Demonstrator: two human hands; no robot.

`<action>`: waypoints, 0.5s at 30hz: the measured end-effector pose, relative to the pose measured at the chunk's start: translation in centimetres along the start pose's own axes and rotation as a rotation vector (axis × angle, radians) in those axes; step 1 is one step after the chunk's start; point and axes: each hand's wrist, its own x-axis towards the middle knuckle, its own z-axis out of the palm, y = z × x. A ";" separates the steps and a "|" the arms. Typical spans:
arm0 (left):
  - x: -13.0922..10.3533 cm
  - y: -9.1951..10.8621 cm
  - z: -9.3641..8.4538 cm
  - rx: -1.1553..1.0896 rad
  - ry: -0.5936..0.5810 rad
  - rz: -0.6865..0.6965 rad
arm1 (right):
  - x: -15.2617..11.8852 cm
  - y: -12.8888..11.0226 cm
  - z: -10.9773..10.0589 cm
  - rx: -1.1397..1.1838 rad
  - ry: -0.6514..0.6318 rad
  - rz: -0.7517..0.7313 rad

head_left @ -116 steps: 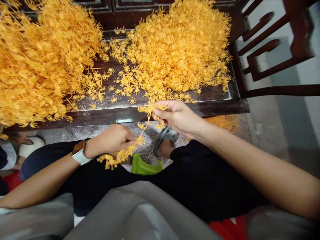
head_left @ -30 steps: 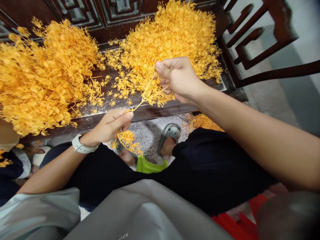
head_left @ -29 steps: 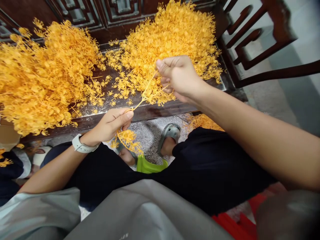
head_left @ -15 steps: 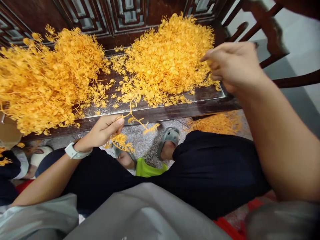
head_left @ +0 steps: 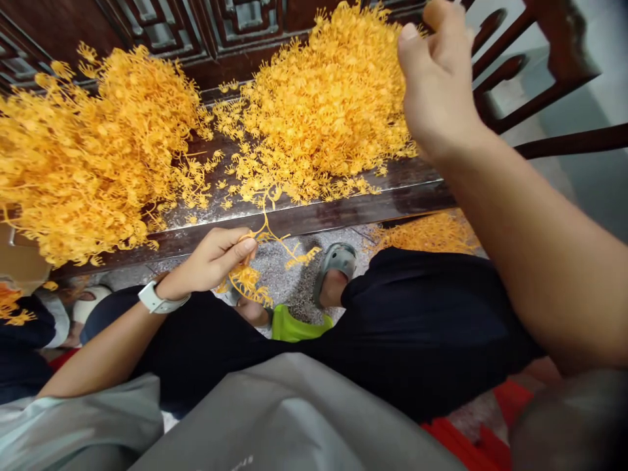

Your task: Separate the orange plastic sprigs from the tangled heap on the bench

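My left hand (head_left: 223, 256), with a pale watch on its wrist, pinches a thin branching orange sprig (head_left: 267, 227) in front of the dark wooden bench (head_left: 338, 216). Small orange pieces hang from the sprig's ends. My right hand (head_left: 436, 72) is raised at the right edge of a heap of small orange pieces (head_left: 333, 104); thumb and index finger are apart, and no item shows between them. A second, tangled orange heap (head_left: 98, 157) lies on the bench at the left.
Under the bench lies a pile of thin orange stems (head_left: 429, 234). Dark wooden armrest bars (head_left: 520, 72) stand at the right. A bright green object (head_left: 299, 324) is on the floor. Part of another person's foot (head_left: 88, 301) shows at the left.
My right hand has moved up along the right heap, and its thumb and finger have parted. My left hand still holds the sprig, slightly further right in view.
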 end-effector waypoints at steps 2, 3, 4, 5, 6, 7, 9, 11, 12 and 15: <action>0.0 0.0 0.1 0.013 -0.002 0.031 | -0.4 0.2 1.2 0.088 0.114 0.125; 0.1 0.1 0.1 0.026 -0.001 0.045 | -1.0 0.2 2.4 0.137 0.058 0.216; 0.1 0.2 0.1 0.037 0.001 0.061 | -1.7 0.2 3.9 0.188 -0.094 0.301; 0.2 0.2 0.1 0.043 0.004 0.076 | -2.5 0.1 5.6 0.246 -0.268 0.375; 0.3 0.3 0.2 0.043 0.010 0.089 | -3.4 0.0 7.4 0.303 -0.428 0.431; 0.4 0.4 0.2 0.040 0.015 0.096 | -4.3 -0.1 9.0 0.355 -0.556 0.476; 0.6 0.6 0.3 0.033 0.031 0.097 | -5.8 -0.6 11.5 0.465 -0.743 0.547; 0.9 0.7 0.4 0.041 0.051 0.076 | -6.6 -1.3 12.5 0.555 -0.880 0.596; 0.9 0.6 0.4 0.046 0.064 0.061 | -6.8 -1.7 12.5 0.584 -0.936 0.613; 1.1 0.2 0.3 0.051 0.094 0.006 | -6.7 -2.8 11.7 0.641 -1.022 0.616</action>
